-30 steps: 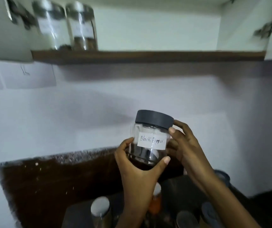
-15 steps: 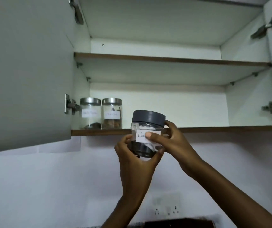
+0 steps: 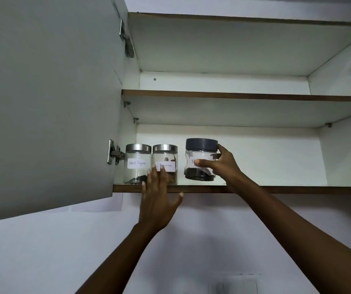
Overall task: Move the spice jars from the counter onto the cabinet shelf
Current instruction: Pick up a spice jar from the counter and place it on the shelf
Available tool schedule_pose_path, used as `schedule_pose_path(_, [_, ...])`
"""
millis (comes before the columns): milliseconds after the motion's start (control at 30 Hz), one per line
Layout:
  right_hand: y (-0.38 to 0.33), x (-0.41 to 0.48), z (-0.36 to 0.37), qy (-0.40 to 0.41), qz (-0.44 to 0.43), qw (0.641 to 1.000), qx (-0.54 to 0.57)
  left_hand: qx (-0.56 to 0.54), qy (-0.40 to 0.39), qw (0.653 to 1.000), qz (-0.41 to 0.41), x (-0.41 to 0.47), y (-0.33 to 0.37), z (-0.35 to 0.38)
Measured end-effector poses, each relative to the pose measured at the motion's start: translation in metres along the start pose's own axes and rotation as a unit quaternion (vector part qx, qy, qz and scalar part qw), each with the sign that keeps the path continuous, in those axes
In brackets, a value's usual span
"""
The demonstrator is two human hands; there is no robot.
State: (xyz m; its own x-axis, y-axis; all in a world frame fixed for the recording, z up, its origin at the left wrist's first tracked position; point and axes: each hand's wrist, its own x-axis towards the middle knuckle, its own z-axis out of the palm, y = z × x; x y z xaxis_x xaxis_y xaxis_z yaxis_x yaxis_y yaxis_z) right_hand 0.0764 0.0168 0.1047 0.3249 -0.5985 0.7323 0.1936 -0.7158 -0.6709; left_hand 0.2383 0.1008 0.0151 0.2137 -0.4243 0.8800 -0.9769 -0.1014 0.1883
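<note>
A clear jar with a dark grey lid (image 3: 201,160) and a white label is held by my right hand (image 3: 219,165) over the lower cabinet shelf (image 3: 276,189), at or just above its surface. Two steel-lidded jars stand at the shelf's left end: a Black Pepper jar (image 3: 137,163) and a cinnamon jar (image 3: 166,161) beside it. My left hand (image 3: 157,200) is open with fingers spread in front of the shelf edge, overlapping the cinnamon jar's lower part, holding nothing.
The open cabinet door (image 3: 47,98) hangs at the left with its hinge (image 3: 114,154) next to the Black Pepper jar. An upper shelf (image 3: 234,95) sits above. The lower shelf is bare to the right of the grey-lidded jar. A wall socket (image 3: 234,284) shows below.
The grey-lidded jar has gone up from in front of the shelf edge onto the shelf level. My left hand has let go of it; only my right hand holds it now.
</note>
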Motion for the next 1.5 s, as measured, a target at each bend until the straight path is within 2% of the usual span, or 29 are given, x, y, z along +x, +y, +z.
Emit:
schedule_pose_path(67, [0.009, 0.008, 0.001, -0.008, 0.007, 1.0, -0.023, 0.057, -0.033, 0.998, 0.017, -0.004, -0.016, 0.008])
schedule_pose_path(300, [0.016, 0.016, -0.008, -0.11, 0.044, 0.993, -0.028, 0.107, 0.024, 0.992, 0.055, -0.007, -0.032, 0.03])
schedule_pose_path(833, [0.034, 0.028, 0.012, -0.141, 0.047, 0.988, -0.05, 0.135, 0.022, 0.988, 0.067, -0.009, -0.035, 0.032])
schedule_pose_path(967, [0.036, 0.028, 0.012, -0.138, 0.054, 0.985, -0.089, 0.142, 0.023, 0.986, 0.083, -0.009, -0.039, 0.03])
schedule_pose_path(1167, [0.043, 0.011, 0.015, -0.108, 0.056, 0.954, -0.274, 0.18, -0.009, 0.976, 0.122, -0.011, -0.049, 0.023])
schedule_pose_path(1267, [0.041, -0.02, 0.012, -0.063, 0.034, 0.925, -0.374, 0.136, -0.03, 0.984, 0.109, -0.015, -0.041, 0.02])
schedule_pose_path(1367, [0.053, -0.052, 0.002, -0.089, 0.008, 0.888, -0.452, 0.054, -0.042, 0.99, 0.121, -0.032, -0.02, 0.021])
schedule_pose_path(1433, [0.063, -0.08, -0.006, -0.094, 0.006, 0.887, -0.452, 0.024, -0.05, 0.983, 0.176, -0.055, -0.006, 0.027])
schedule_pose_path(1500, [0.071, -0.116, -0.015, -0.082, 0.022, 0.903, -0.421, -0.034, -0.07, 0.976, 0.205, -0.083, 0.011, 0.036])
